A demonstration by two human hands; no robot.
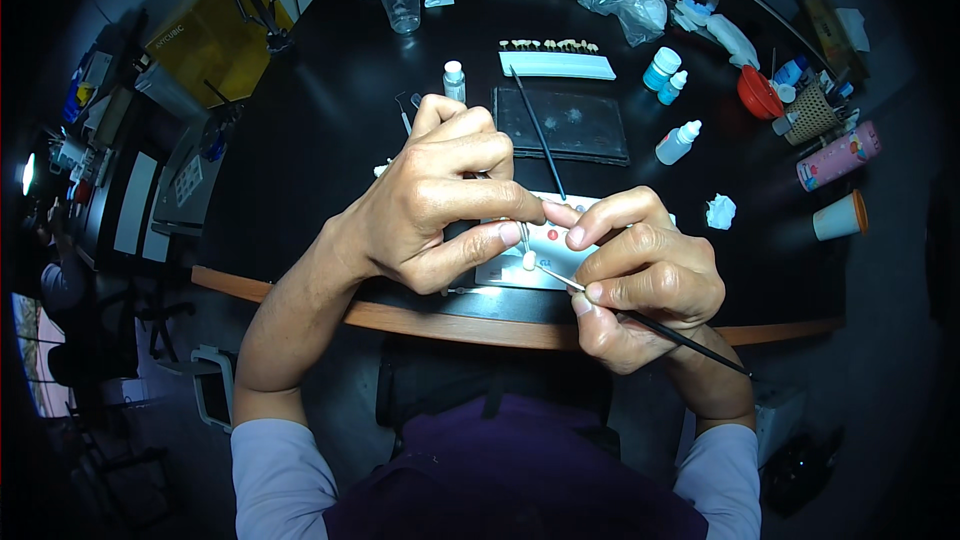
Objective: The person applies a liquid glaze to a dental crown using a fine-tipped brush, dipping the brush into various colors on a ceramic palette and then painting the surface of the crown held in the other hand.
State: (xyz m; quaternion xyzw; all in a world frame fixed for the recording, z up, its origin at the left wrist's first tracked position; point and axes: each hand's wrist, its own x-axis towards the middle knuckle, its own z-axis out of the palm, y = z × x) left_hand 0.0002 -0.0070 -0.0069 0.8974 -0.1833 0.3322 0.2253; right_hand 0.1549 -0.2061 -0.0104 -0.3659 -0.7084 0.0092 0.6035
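My left hand [440,195] is closed on a thin metal holder, probably tweezers [525,236], mostly hidden by the fingers. At its lower tip sits a small white tooth-shaped piece [529,261]. My right hand [650,275] pinches a slim brush [690,342] with a dark handle. The brush's pale tip points left, close to the white piece; whether they touch I cannot tell. Fingertips of both hands meet just above. Under them lies a white printed card or pad [495,272], partly covered by my hands.
Beyond my hands, another brush [541,135] rests across a dark slab [600,118]. Behind it are a white strip [555,65] and several tooth-coloured samples [550,45]. Small bottles [678,142], a crumpled tissue [720,211], a paper cup [840,215] and a plastic cup [402,2] stand around.
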